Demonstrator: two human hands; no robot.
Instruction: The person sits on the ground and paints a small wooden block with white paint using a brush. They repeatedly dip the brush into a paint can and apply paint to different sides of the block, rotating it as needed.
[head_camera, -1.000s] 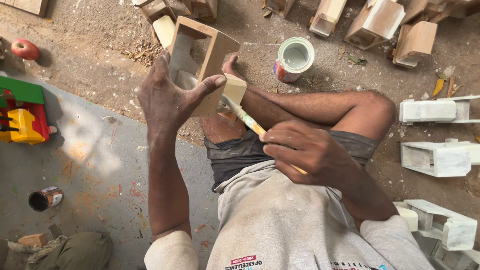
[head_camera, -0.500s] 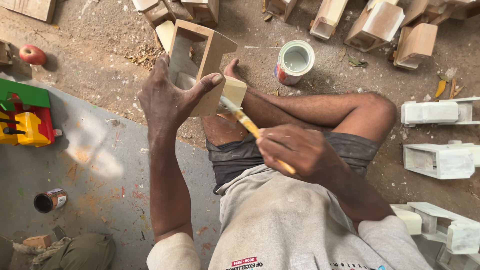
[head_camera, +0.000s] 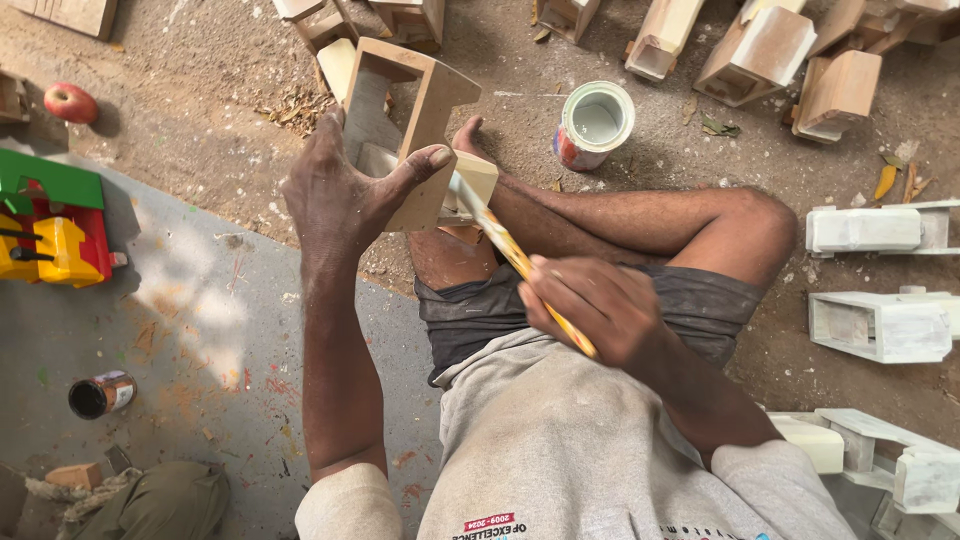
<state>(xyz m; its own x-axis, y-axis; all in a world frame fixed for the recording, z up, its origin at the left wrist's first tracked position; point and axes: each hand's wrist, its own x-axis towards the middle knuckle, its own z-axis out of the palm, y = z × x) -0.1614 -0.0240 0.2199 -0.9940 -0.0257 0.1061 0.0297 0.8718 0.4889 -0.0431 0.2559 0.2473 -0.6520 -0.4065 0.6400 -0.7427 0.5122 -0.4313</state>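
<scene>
left hand (head_camera: 345, 195): wrapped round wooden frame (head_camera: 425, 120), thumb hooked over its near edge, fingers spread behind; frame tilted, propped by the knee at 12 o'clock of the lap.
right hand (head_camera: 600, 310): closed on paintbrush (head_camera: 520, 265), pinched approx mid-handle; handle yellow/orange, runs toward 10 o'clock, tip at frame's pale lower block. Bristles hidden, can't tell if touching.
paint can (head_camera: 595, 122): open, white inside, on dirt floor (head_camera: 200, 80) at 1 o'clock of frame, apart from it.
painted pcs (head_camera: 880, 325): white, at 3 o'clock, beside right knee.
bare wood pcs (head_camera: 760, 50): row along top edge, 12–2 o'clock.
small tin (head_camera: 100, 393): dark inside, on grey mat (head_camera: 200, 340), 8 o'clock.
toy (head_camera: 50, 225): red/yellow/green, 9 o'clock.
apple (head_camera: 70, 102): red, 10 o'clock.
</scene>
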